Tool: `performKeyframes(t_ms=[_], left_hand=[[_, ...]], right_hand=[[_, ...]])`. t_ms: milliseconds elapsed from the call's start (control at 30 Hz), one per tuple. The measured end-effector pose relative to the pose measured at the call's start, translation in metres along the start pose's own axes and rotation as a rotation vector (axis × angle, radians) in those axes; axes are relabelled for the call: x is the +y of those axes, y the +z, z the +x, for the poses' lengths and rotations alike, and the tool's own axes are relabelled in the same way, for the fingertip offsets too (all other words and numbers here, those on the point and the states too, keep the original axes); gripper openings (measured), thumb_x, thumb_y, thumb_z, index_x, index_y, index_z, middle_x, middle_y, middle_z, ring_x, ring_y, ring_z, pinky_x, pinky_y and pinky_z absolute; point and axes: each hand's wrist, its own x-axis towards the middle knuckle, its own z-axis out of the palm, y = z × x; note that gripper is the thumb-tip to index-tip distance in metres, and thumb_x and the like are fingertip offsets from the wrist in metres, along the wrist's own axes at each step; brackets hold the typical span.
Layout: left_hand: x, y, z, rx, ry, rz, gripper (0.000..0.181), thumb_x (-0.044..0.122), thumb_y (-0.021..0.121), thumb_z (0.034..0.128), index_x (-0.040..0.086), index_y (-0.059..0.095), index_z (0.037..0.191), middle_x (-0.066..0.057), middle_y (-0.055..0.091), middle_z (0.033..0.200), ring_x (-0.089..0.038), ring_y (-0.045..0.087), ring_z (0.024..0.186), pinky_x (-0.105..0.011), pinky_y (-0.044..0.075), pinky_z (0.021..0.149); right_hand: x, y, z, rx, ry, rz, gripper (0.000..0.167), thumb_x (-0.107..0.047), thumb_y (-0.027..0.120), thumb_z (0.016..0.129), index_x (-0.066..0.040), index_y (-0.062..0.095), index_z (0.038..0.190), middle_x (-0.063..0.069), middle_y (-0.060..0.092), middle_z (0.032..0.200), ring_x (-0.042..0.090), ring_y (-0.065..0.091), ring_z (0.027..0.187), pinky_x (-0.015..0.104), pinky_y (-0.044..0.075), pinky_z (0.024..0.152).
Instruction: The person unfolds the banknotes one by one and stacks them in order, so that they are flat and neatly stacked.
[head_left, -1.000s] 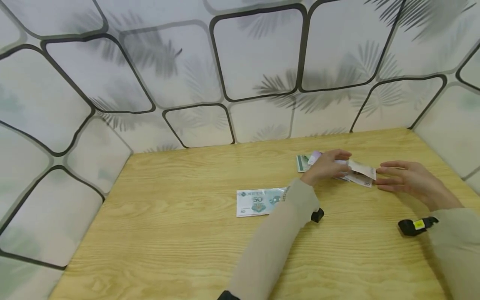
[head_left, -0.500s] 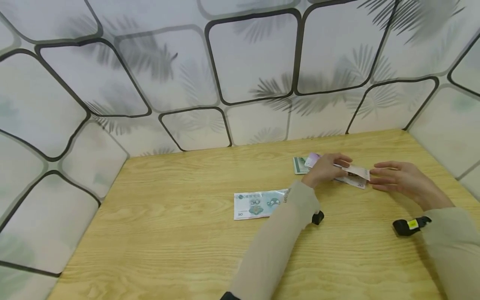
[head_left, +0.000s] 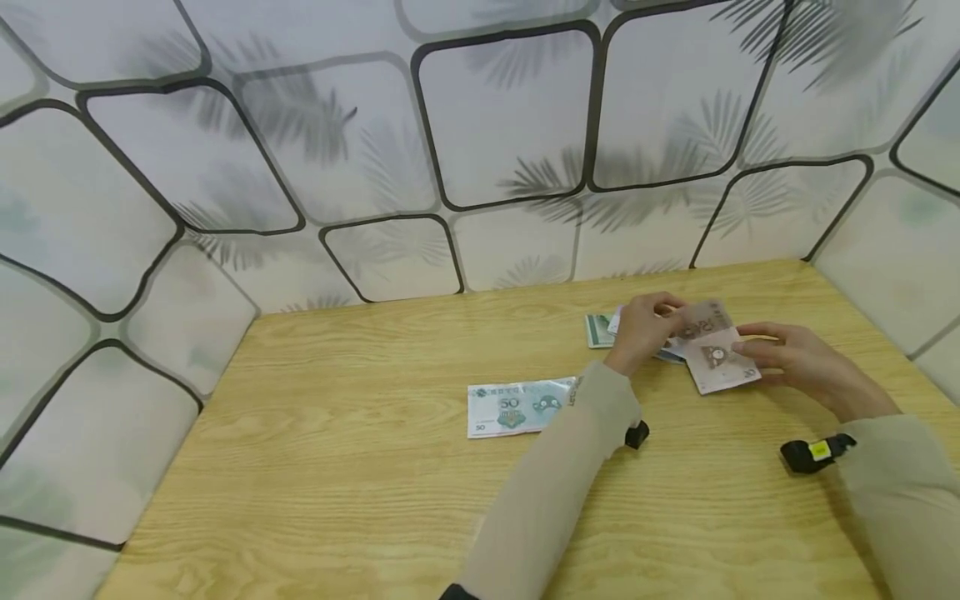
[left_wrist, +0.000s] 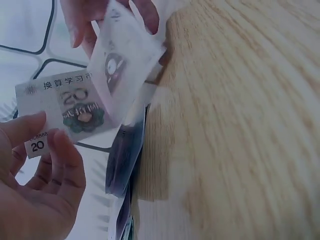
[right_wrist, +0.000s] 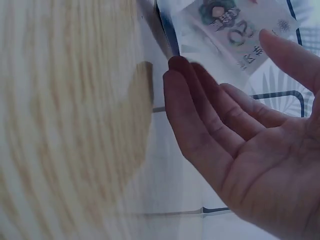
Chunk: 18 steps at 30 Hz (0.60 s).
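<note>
A creased 20 play banknote stands raised, its two halves bent along a fold. My left hand pinches one end of it between thumb and fingers, clearest in the left wrist view, where the 20 banknote faces the camera. At the other end, my right hand is spread beside the note with relaxed fingers. In the right wrist view, the right hand's thumb and fingers overlap the note with a wide gap between them; contact is unclear. A dark blue note lies under the left hand.
A green note shows left of the left hand, partly covered by other paper. Closer in lies a teal 50 note, its right end hidden by the left sleeve. A patterned wall borders the wooden table.
The 20 note has been lifted and turned up from the table, so its printed face now shows. My left hand has risen slightly with it; the right hand stays close by.
</note>
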Motion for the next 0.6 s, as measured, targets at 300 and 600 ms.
performKeyframes(t_ms=[300,600], left_hand=[[-0.004,-0.008,-0.001,0.049,-0.063,-0.046,0.023,0.011,0.068,0.0995,0.007,0.065,0.122,0.003,0.065,0.081,-0.015,0.065,0.066,-0.022,0.049,0.052],[-0.011,-0.018,-0.002,0.046,-0.117,-0.069,0.034,0.001,0.069,0.0957,0.012,0.055,0.125,-0.003,0.063,0.087,-0.014,0.053,0.059,-0.026,0.045,0.049]], right_hand=[[-0.001,0.001,-0.005,0.061,-0.013,0.043,0.047,-0.005,0.053,0.105,0.019,0.034,0.141,-0.009,0.062,0.098,0.01,0.065,0.083,0.033,0.061,0.07],[0.004,-0.007,-0.009,0.128,-0.082,0.317,0.025,0.002,0.058,0.102,-0.023,0.062,0.103,-0.009,0.068,0.091,0.011,0.068,0.078,0.029,0.061,0.064]])
